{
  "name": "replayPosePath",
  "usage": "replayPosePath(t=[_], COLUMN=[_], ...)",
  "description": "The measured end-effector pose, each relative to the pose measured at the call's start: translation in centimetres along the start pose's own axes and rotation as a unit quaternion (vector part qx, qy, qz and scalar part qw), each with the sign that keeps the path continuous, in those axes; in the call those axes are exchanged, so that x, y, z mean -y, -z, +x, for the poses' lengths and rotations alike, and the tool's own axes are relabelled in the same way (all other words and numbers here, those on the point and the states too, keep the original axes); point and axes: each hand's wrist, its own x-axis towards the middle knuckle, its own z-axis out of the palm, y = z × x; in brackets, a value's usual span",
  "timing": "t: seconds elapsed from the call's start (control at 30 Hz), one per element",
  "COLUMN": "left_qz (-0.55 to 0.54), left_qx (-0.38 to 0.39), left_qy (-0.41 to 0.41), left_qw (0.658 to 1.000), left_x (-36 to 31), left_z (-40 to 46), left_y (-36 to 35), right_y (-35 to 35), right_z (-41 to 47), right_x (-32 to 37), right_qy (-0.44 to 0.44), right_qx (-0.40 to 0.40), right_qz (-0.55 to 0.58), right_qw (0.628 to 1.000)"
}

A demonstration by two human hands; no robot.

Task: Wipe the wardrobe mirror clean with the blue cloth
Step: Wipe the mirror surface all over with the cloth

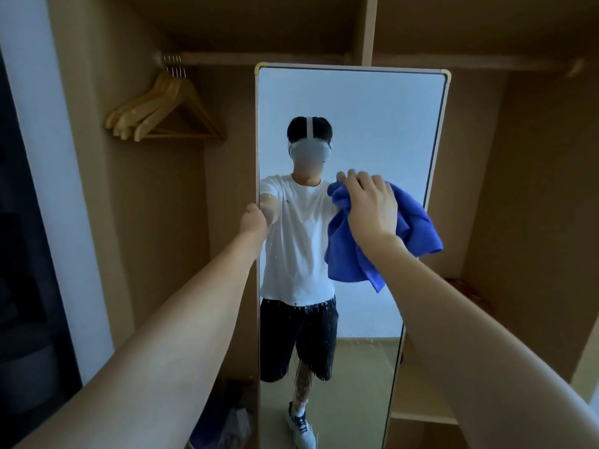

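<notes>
Two bare forearms were seen stretched forward from the bottom corners of the view toward a tall wardrobe mirror [353, 124]. The mirror was stood upright in a pale wooden frame inside an open wooden wardrobe [534, 189], between two compartments. Droplets and streaks were seen on the lower half of the glass, across the reflected dark shorts and leg.

Behind the mirror to the left, a bundle of wooden hangers [162, 108] was hung from a rail [259, 58] under the top shelf. A lower shelf [424, 413] was seen to the right of the mirror. At the far left a white wall strip and a dark panel were cut off by the edge of the view. A dim heap on the wardrobe floor, left of the mirror's foot, could not be made out, and a brownish thing on the right, behind the right forearm, was mostly hidden.

The left hand [254, 223] was curled round the mirror's left frame edge, its fingers hidden behind the frame. The right hand [369, 205] was laid on the blue cloth [418, 231], fingers bent over its top and gripping it. The cloth was bunched against the glass at mid-height near the right edge, its loose folds hung below the wrist.
</notes>
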Motion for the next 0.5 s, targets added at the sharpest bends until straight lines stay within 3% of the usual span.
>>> replayPosePath(t=[0.23,0.37,0.5], left_qz=[0.036,0.032,0.003], left_qx=[0.005,0.012,0.035], left_qy=[-0.004,-0.002,0.002], left_qw=[0.999,0.999,0.999], left_x=[-0.1,-0.3,0.2], left_z=[-0.3,-1.2,-0.8], left_y=[0.3,0.4,0.8], right_y=[-1.6,-0.1,2.0], right_z=[-7.6,-5.8,-1.2], right_x=[0.9,0.4,-0.7], right_qy=[-0.02,-0.031,-0.044], right_qx=[0.074,0.107,0.077], right_qz=[0.005,0.002,-0.023], right_qw=[0.997,0.994,0.996])
